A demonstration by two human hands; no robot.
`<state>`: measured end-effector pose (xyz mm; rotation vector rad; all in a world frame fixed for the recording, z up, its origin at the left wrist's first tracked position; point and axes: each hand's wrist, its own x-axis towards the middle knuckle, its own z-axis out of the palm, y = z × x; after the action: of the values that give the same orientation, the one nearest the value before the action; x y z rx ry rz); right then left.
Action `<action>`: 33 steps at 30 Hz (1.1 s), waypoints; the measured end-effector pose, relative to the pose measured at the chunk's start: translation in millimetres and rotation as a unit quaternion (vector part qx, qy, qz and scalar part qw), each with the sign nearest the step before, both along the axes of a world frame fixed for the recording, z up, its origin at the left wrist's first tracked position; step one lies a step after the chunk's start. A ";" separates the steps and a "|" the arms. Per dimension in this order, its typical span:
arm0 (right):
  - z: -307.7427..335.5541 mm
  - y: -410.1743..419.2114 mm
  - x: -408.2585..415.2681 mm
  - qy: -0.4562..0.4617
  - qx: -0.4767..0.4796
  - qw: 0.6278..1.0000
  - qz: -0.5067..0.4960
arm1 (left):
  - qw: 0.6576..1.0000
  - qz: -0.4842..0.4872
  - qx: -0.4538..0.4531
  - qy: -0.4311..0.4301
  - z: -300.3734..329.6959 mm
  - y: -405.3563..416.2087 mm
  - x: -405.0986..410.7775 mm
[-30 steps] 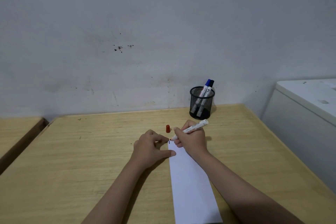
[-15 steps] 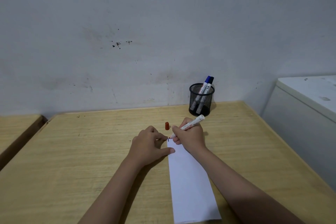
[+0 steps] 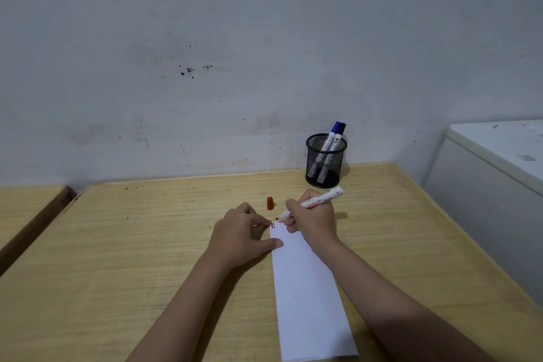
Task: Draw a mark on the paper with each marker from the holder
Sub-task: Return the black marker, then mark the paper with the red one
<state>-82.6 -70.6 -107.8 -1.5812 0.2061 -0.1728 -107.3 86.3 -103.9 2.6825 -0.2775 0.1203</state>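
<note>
A long white strip of paper (image 3: 308, 297) lies on the wooden table (image 3: 147, 244). My right hand (image 3: 314, 220) grips an uncapped white marker with a red tip (image 3: 320, 198), the tip at the paper's far left corner beside small dark and red marks (image 3: 273, 225). My left hand (image 3: 244, 235) rests on the table, thumb and fingertips pressing the paper's left edge. The marker's red cap (image 3: 270, 203) stands on the table just beyond the hands. A black mesh holder (image 3: 325, 160) at the back holds two capped markers (image 3: 335, 135), one blue, one dark.
A grey stained wall rises right behind the table. A white cabinet (image 3: 493, 173) stands to the right of the table. Part of another wooden surface (image 3: 26, 209) sits at the left, separated by a gap.
A short red mark has appeared at the paper's far left corner next to the dark one. The marker tip has shifted slightly; my left hand stays on the paper.
</note>
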 end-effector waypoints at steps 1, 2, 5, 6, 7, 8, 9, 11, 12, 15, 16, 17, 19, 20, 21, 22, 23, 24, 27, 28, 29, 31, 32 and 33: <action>0.5 -0.7 0.0 0.000 0.024 1.000 -0.008 | 1.000 -0.001 0.001 0.006 0.6 -0.1 0.5; 1.1 -1.0 0.2 0.003 0.048 0.999 -0.016 | 1.000 -0.004 -0.003 0.016 2.4 0.0 1.2; 2.1 -2.4 1.8 0.015 0.128 0.991 -0.040 | 0.993 0.005 -0.089 0.076 10.7 2.7 8.8; 2.3 -3.2 2.4 0.017 0.152 0.987 -0.042 | 0.989 0.017 -0.121 0.085 13.9 3.7 13.1; 2.5 -3.9 2.9 0.019 0.170 0.984 -0.042 | 0.987 0.031 -0.140 0.077 16.3 4.4 18.6; 2.6 -4.6 3.3 0.021 0.184 0.982 -0.041 | 0.986 0.042 -0.148 0.059 18.0 4.0 24.8; 2.6 -5.2 3.8 0.024 0.192 0.980 -0.040 | 0.986 0.050 -0.153 0.039 19.6 2.1 30.0; 3.1 -5.5 4.5 0.029 0.199 0.979 -0.038 | 0.986 0.044 -0.161 0.018 19.8 -4.1 39.5; 3.1 -5.4 5.3 0.033 0.201 0.978 -0.039 | 0.986 0.034 -0.160 0.019 19.3 -7.8 43.6; 4.5 -5.7 6.3 0.048 0.202 0.978 -0.037 | 0.986 0.017 -0.160 0.049 14.9 -14.7 50.5; 5.6 -6.1 6.1 0.049 0.203 0.978 -0.029 | 0.984 0.022 -0.170 0.050 13.6 -14.9 52.0; 7.3 -6.5 5.7 0.047 0.203 0.978 -0.017 | 0.981 0.032 -0.187 0.046 13.1 -15.0 52.6; 12.9 -8.1 4.0 0.037 0.201 0.979 0.001 | 0.961 0.057 -0.266 0.050 15.0 -14.0 51.4; 17.2 -9.7 3.0 0.026 0.202 0.979 0.004 | 0.939 0.067 -0.332 0.059 17.8 -12.6 49.2; 22.3 -11.9 2.2 0.010 0.199 0.980 0.004 | 0.909 0.072 -0.404 0.072 21.6 -10.8 46.4; 27.7 -14.6 1.0 -0.011 0.190 0.982 0.004 | 0.877 0.071 -0.468 0.087 25.8 -8.3 43.5; 33.2 -17.2 -0.4 -0.032 0.174 0.984 0.004 | 0.847 0.067 -0.517 0.102 29.9 -5.9 40.1; 38.5 -19.5 -2.7 -0.053 0.153 0.987 0.008 | 0.824 0.062 -0.551 0.116 33.6 -4.0 37.1; 52.4 -23.4 -11.6 -0.102 0.103 0.989 0.026 | 0.777 0.045 -0.611 0.147 44.3 -4.5 28.2; 56.1 -24.0 -14.7 -0.112 0.093 0.989 0.030 | 0.768 0.039 -0.621 0.153 47.7 -6.4 26.0; 59.0 -24.2 -17.1 -0.122 0.081 0.989 0.033 | 0.760 0.033 -0.629 0.159 51.2 -8.9 23.6; 63.8 -23.4 -21.3 -0.136 0.061 0.988 0.038 | 0.752 0.016 -0.638 0.165 57.3 -13.8 19.3; 65.6 -22.8 -23.0 -0.143 0.058 0.987 0.039 | 0.751 0.007 -0.639 0.167 59.6 -15.9 17.8; 67.2 -22.4 -24.2 -0.152 0.059 0.986 0.039 | 0.751 -0.001 -0.639 0.167 61.9 -18.1 15.8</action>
<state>-106.9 -93.0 -40.6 -1.4223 -0.0829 -0.3319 -91.6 68.1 -42.0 1.2771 -0.0246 -0.1399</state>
